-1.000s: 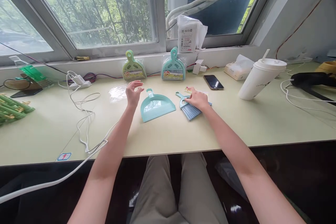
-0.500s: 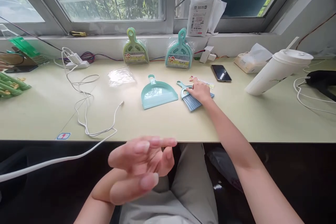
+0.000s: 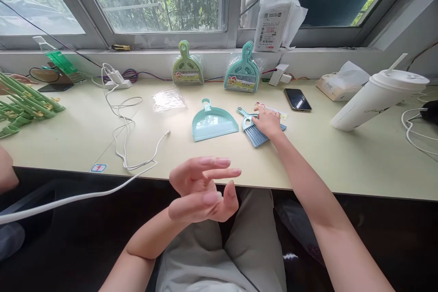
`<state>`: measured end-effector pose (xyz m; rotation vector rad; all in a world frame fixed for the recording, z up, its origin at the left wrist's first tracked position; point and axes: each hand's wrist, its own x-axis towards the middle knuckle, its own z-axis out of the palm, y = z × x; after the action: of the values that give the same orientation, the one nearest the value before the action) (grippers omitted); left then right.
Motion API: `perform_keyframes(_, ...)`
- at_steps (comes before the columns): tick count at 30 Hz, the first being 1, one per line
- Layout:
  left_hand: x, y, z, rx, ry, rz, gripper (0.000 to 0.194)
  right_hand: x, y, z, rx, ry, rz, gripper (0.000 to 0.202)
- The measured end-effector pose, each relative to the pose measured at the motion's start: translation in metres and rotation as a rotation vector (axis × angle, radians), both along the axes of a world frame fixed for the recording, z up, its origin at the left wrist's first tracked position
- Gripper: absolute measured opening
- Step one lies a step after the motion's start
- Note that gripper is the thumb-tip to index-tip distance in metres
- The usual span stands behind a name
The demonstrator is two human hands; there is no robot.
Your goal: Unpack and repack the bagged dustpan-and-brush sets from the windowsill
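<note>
My right hand [image 3: 268, 122] lies over a small blue hand brush [image 3: 256, 138], its fingers stretched toward a printed label card [image 3: 278, 114] just behind the brush. Part of the brush and card is hidden under it, and I see no grip. To the left of the brush rests a light teal dustpan [image 3: 215, 124], apart from both hands. My left hand [image 3: 205, 189] is in the air before the desk's front edge, fingers apart and holding nothing.
Behind stand wrapped green [image 3: 188, 67] and teal [image 3: 242, 70] brush-and-dustpan sets. A clear plastic wrapper [image 3: 169, 100], white cable [image 3: 128, 141], phone [image 3: 298, 100], tissue pack [image 3: 337, 83] and tilted white cup [image 3: 372, 100] are on the desk [image 3: 308, 164]. Another person's arm [image 3: 5, 171] shows at left.
The view has turned leftward, so desk items appear farther right. My left hand has risen slightly toward the desk edge. The right hand stays over the brush. Another person's arm appears at left.
</note>
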<state>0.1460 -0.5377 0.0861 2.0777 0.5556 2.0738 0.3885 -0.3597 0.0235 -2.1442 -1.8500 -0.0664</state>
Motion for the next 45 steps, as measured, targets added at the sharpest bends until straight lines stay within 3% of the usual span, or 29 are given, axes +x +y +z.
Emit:
perform_keyframes(3,0.003,0.005,0.004,0.194,-0.041,0.075,0.057,0.000,0.000,0.000,-0.007,-0.003,0.002,0.037)
perform_keyframes(5,0.007,0.007,0.006,0.202,-0.033,0.095,0.056,0.000,0.000,0.000,-0.005,0.007,0.001,0.037)
perform_keyframes(17,0.014,0.044,0.006,-0.036,-0.028,-0.051,0.041,0.001,0.003,-0.003,-0.006,0.009,0.021,0.034)
perform_keyframes(30,0.016,0.025,0.011,0.011,-0.030,-0.137,0.041,0.000,0.004,-0.003,-0.008,0.006,0.026,0.033)
perform_keyframes(45,0.022,0.016,0.017,-0.008,-0.069,-0.334,0.064,-0.001,0.004,-0.004,0.007,0.031,0.016,0.032)
